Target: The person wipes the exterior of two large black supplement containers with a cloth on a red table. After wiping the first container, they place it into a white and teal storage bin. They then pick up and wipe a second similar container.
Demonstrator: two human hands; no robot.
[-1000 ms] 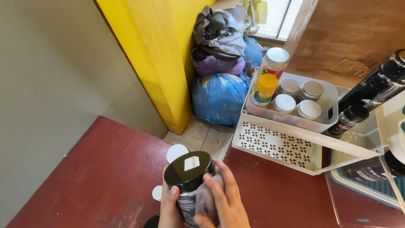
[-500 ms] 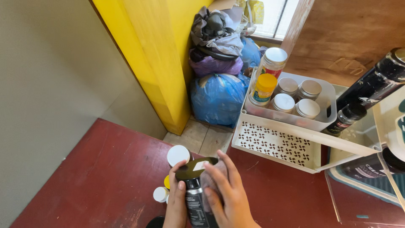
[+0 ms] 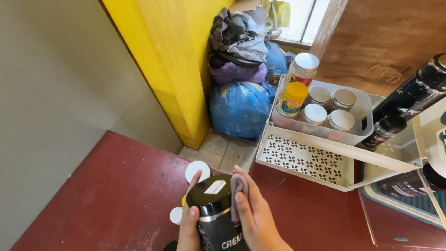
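Black jar (image 3: 214,211): grip it firmly with your left hand (image 3: 189,227); right hand (image 3: 253,211) fingers press cloth (image 3: 237,195) at its 3 o'clock side.

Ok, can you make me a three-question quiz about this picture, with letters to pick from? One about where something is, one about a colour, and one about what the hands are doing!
1. Where are the jars with silver lids?
A. In the white tray
B. On the floor
C. In the blue bag

2. What colour is the lid of the big tub being held?
A. Yellow
B. Black
C. White

3. What is the right hand doing?
A. Resting flat on the red table
B. Reaching into the tray
C. Pressing a greyish cloth against the tub

Answers:
1. A, the jars stand grouped in the tray's upper bin.
2. B, the lid is black with a small white sticker.
3. C, the cloth sits between its fingers and the tub's side, while the left hand grips the other side.
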